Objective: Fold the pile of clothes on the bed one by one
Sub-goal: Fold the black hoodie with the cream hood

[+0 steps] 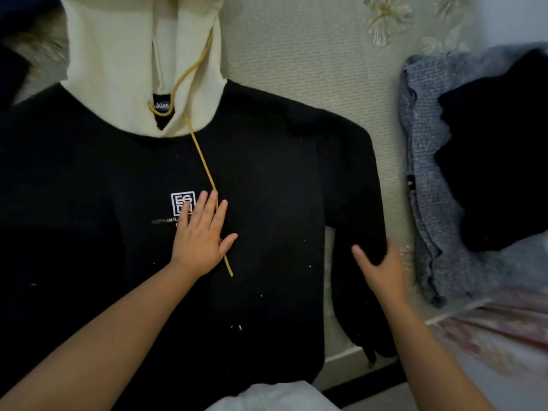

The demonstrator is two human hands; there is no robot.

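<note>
While I look down from above, a black hoodie (pixel 267 179) lies flat and face up across the bed (pixel 311 54), filling the centre and left of the frame. Its cream hood (pixel 118 54) stretches toward the top of the frame, and a yellow drawstring (pixel 204 164) trails from the neck down over the chest. My left hand (pixel 201 232) rests flat on the chest at the middle of the frame, fingers straight and spread, covering part of a small white square logo (pixel 181 201) and lying over the drawstring. My right hand (pixel 378 268), at centre right, is on the hoodie's sleeve (pixel 353 203), which runs down the garment's right edge; the thumb lies on top of the sleeve and the fingers curl round its outer edge. At the right of the frame, well apart from the hoodie, a grey knitted garment (pixel 427 185) lies rumpled with a dark garment (pixel 498 149) on top of it. The bed cover is pale and ribbed, with flower patterns at the upper right.
</note>
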